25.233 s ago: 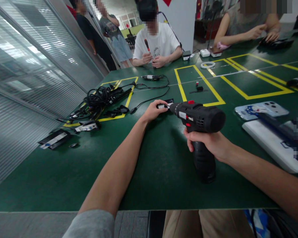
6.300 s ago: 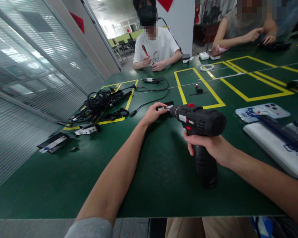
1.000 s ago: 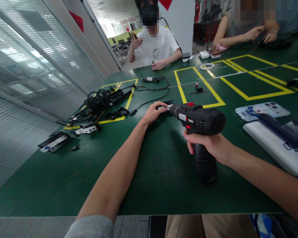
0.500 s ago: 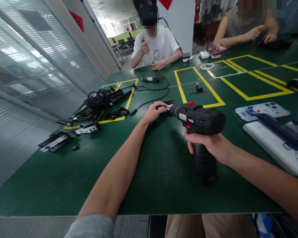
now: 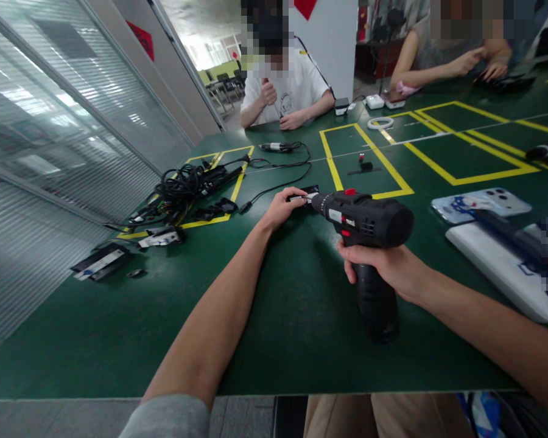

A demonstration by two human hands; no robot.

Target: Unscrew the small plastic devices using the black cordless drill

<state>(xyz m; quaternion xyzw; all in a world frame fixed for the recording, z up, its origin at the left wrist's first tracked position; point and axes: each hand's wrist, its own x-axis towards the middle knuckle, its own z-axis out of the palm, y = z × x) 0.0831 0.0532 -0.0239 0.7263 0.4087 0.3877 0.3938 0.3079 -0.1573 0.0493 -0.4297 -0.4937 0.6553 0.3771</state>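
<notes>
My right hand [image 5: 372, 261] is wrapped round the handle of a black cordless drill [image 5: 369, 219] with red details. The drill lies level, its chuck and bit pointing left and away from me. At the bit's tip lies a small flat black piece with a pale part [image 5: 311, 190], partly hidden by fingers and chuck. My left hand [image 5: 283, 207] grips this piece from the left side, fingers closed and close to the bit. Whether the bit touches the piece is hard to make out.
A tangle of black cables [image 5: 196, 182] lies left on the green table [image 5: 164, 328], near a black-and-white piece [image 5: 101, 261]. A phone [image 5: 481, 204] and a white case [image 5: 497, 261] lie right. Two people sit opposite; one in a white shirt [image 5: 296, 85] holds something upright.
My hands and the drill stay nearly in place. The view has shifted very slightly. The person opposite has tilted their head a little.
</notes>
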